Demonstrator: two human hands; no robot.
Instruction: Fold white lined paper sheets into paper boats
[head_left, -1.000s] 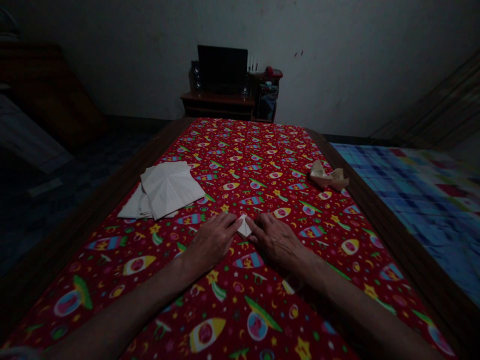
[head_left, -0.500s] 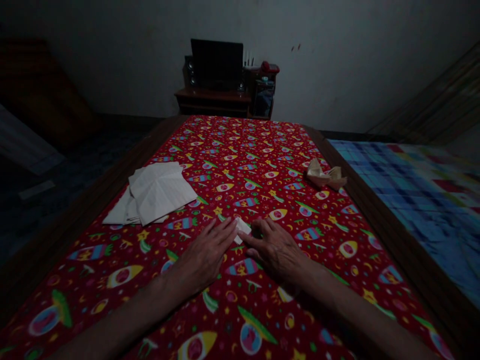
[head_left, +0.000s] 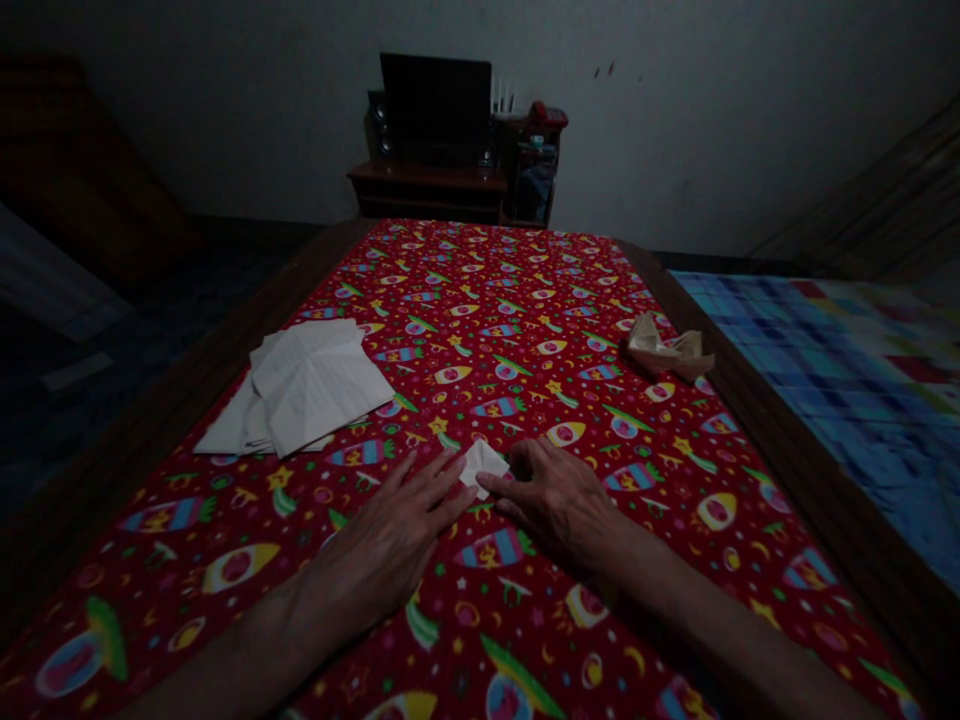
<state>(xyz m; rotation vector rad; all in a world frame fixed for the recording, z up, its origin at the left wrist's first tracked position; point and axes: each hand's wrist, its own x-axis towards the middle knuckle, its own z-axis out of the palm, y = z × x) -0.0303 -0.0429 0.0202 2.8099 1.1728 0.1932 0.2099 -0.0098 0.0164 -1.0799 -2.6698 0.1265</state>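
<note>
A small folded piece of white paper (head_left: 481, 465) lies on the red patterned cloth (head_left: 517, 340), with creases running across it. My left hand (head_left: 397, 515) rests flat at its left side, fingers stretched out and slightly apart, the fingertips at the paper's edge. On the right, my right hand (head_left: 559, 495) has its thumb over the paper's near right part and its forefinger bent at the right edge, pinching it. Beyond my left hand is a stack of creased white paper sheets (head_left: 319, 385). Two folded paper shapes (head_left: 667, 350) stand at the right.
The cloth covers a long table with dark wooden edges (head_left: 757, 420). Past its far end, a desk (head_left: 427, 180) carries a black monitor (head_left: 435, 105), speakers and a red telephone (head_left: 547, 115). To the right is a blue plaid surface (head_left: 810, 350). The room is dim.
My left hand has slid a little left and its fingers have spread, uncovering more of the small paper. The right hand keeps its pinch at the right edge. The view has shifted slightly.
</note>
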